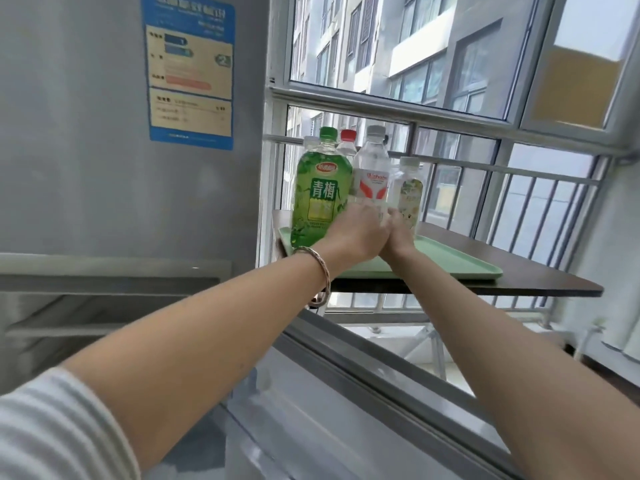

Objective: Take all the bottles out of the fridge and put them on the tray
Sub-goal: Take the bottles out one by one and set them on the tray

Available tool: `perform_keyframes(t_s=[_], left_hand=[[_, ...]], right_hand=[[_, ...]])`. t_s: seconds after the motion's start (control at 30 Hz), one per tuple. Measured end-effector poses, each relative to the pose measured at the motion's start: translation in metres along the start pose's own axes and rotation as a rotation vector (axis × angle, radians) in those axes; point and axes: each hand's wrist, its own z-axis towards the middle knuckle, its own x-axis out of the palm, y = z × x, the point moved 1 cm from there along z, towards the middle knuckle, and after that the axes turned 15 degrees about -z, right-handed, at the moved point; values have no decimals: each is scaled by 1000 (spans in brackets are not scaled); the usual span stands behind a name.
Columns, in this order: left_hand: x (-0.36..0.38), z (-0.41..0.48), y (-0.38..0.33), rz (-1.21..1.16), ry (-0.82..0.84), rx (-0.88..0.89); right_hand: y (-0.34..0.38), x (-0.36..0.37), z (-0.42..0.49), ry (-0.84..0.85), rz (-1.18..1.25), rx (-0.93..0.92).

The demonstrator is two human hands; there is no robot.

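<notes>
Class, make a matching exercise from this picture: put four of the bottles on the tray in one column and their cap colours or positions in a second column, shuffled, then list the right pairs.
Things:
1. plum drink bottle
2. red-and-white label bottle
3. bottle at the back
4. small pale-label bottle

Descriptions:
A. red cap
B. furthest right on the green tray
C. green cap
D. tall, clear, grey cap

Pairs: 1-C, 2-D, 3-A, 4-B

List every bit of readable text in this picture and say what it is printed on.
"青梅": green bottle, on its label.
"2": blue sticker on the fridge; its other print is blurred.
Clear bottle: red brand word, too blurred to read.
Small pale bottle: label unreadable.
</notes>
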Motion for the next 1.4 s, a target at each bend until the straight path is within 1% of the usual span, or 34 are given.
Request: perform_keyframes(t_s=[0.03,0.1,0.13,0.2,0.23,0.3,0.4,0.43,0.5,0.6,0.63,0.7,0.73,0.8,0.87,0.93,0.97,1.03,1.07,1.17,1.23,1.27,1.33,1.37,1.4], left_hand=[[-7,-5,-5,3,23,-3],[-32,-22,-13,26,74,-56],[-46,-29,-16,9,81,-117],[-73,-47,-13,-88,71,-285],[-88,-59,-7,-98,69,-358],[-119,-84,8,-54,120,-464],[-164,-128,41,71,293,-661],[-175,-139,55,124,372,-746],[-195,-159,90,222,481,-910],[-198,-180,151,262,542,-1068],[-195,-185,175,291,562,-1108],[-189,-192,222,332,573,-1119],[-185,-196,245,336,540,-1098],[-174,-203,290,275,402,-1012],[-160,-209,330,264,282,-979],[-147,-210,369,300,255,-1009],[-141,-207,387,328,237,-1016],[-133,-205,414,307,188,-1059],[-129,-205,427,285,153,-1049],[-114,-202,461,176,69,-1077],[-105,-202,477,31,10,-1117],[-104,-202,479,17,-6,-1121],[-106,-199,466,120,87,-1085],[-109,-199,455,124,115,-1089],[-111,-196,442,104,88,-1068]], right_hand=[[4,0,-7,-86,-13,-20],[23,0,-33,-211,-133,-143],[33,1,-47,-211,-172,-213],[54,7,-77,-142,-248,-327],[64,15,-95,-88,-289,-356],[83,38,-126,31,-364,-363],[106,91,-173,303,-523,-351],[109,109,-186,406,-521,-326],[109,156,-209,615,-419,-246],[91,215,-234,793,-470,-115],[82,237,-238,841,-492,-103],[61,277,-239,867,-558,-133],[49,292,-238,867,-575,-122],[25,318,-233,886,-609,-91],[4,341,-226,901,-622,-55],[-11,358,-218,911,-645,-36],[-19,369,-213,889,-647,-17],[-28,384,-206,849,-643,18],[-33,390,-205,832,-622,31],[-41,402,-206,811,-566,34],[-47,407,-208,841,-541,37],[-51,409,-211,860,-527,49],[-54,407,-212,871,-496,66],[-53,403,-213,873,-491,67],[-52,398,-212,870,-489,70]])
